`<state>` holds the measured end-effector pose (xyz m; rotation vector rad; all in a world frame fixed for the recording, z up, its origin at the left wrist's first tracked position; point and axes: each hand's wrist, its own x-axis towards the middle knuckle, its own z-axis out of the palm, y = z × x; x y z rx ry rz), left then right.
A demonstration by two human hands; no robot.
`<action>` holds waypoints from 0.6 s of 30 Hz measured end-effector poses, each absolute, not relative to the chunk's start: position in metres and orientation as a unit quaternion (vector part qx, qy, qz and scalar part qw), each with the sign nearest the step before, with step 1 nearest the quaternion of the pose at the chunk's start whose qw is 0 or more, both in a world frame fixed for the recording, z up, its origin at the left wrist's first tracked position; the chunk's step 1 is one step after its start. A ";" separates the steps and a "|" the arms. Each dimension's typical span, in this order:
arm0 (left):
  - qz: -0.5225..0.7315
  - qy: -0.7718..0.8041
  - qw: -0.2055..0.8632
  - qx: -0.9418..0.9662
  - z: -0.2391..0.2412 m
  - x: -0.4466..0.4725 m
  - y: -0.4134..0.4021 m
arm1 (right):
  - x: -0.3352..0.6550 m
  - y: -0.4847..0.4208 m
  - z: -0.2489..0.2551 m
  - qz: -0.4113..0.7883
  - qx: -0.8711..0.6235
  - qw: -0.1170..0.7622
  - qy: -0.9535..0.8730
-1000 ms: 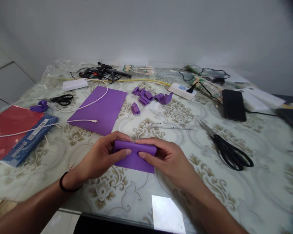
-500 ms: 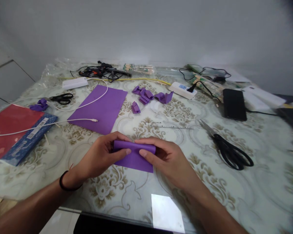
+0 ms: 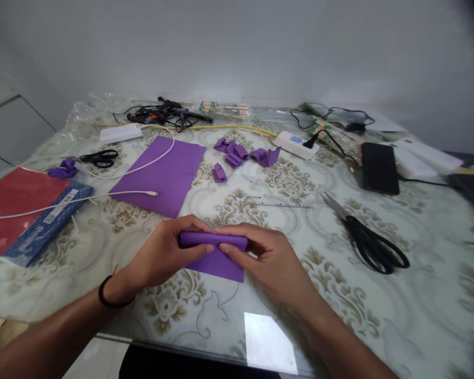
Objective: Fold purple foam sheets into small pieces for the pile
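Between my two hands a piece of purple paper (image 3: 221, 266) lies near the table's front, its far edge curled over into a roll. My left hand (image 3: 169, 247) pinches the left part of the roll, thumb on the near side and fingers behind. The right part is gripped the same way by my right hand (image 3: 266, 250), and the two thumbs almost meet at the middle. Beyond my left hand lie larger purple sheets (image 3: 164, 168). Several small folded purple paper pieces (image 3: 235, 155) sit further back. Black-handled scissors (image 3: 365, 237) rest to the right, blades partly apart.
A clear ruler (image 3: 278, 203) lies past my hands. White cable (image 3: 134, 193) crosses the purple sheets. At left are a red-and-blue packet (image 3: 35, 210) and smaller scissors (image 3: 100, 158). A power strip (image 3: 296, 145), black phone (image 3: 379, 168) and tangled black cords (image 3: 166, 115) stand further back.
The far edge of the purple paper has been rolled a little tighter toward me. Both hands have shifted slightly left and nearer, still holding it.
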<state>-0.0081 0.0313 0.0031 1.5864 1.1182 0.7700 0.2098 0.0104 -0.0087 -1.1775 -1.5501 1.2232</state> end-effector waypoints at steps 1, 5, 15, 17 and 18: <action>0.320 0.469 0.503 0.652 0.004 -0.008 0.031 | 0.211 0.011 -0.009 0.485 -0.474 0.409 -0.611; 0.320 0.511 0.479 0.638 0.006 -0.010 0.032 | 0.217 0.013 -0.006 0.483 -0.484 0.431 -0.589; 0.315 0.522 0.491 0.622 0.006 -0.012 0.032 | 0.224 0.018 -0.007 0.508 -0.456 0.448 -0.578; 0.316 0.520 0.492 0.623 0.005 -0.012 0.033 | 0.226 0.018 -0.007 0.515 -0.456 0.446 -0.573; 0.316 0.520 0.491 0.624 0.004 -0.012 0.033 | 0.226 0.018 -0.007 0.515 -0.458 0.445 -0.573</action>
